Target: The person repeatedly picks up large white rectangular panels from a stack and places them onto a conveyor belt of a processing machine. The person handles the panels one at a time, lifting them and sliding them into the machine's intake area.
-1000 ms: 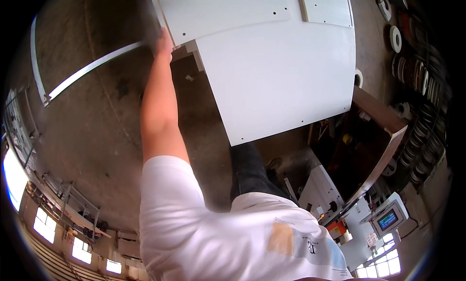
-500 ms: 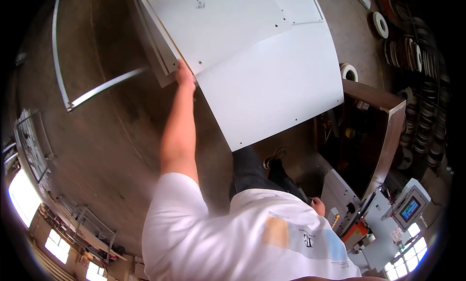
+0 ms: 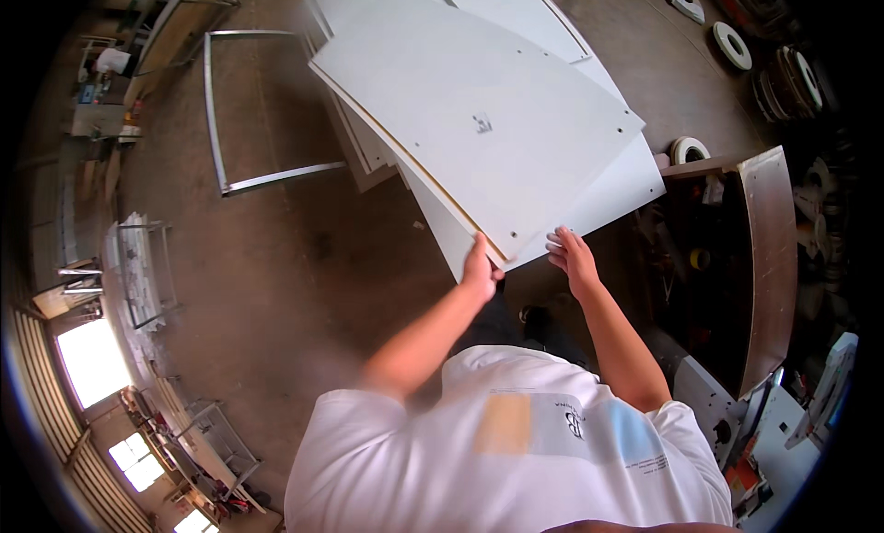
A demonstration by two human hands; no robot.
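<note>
White-faced, the rectangular panel (image 3: 543, 82) occupies the upper centre of the frame, set at a skew above a lower white panel (image 3: 603, 190); whether it lies flat on that panel or is lifted from it cannot be determined. A yellowish strip (image 3: 405, 153) runs along its left long edge, and small holes are located near its corners. The two hands are apart from each other. The left hand (image 3: 481, 269), at the centre of the frame, is clamped on the panel's near corner. The right hand (image 3: 575, 255), right of that corner, has its fingers spread and unclosed; contact with a panel edge cannot be confirmed. A metal frame (image 3: 285, 176) is located at upper left, on the brown floor (image 3: 276, 284). A brown board (image 3: 772, 266) stands upright at the right of the frame.
</note>
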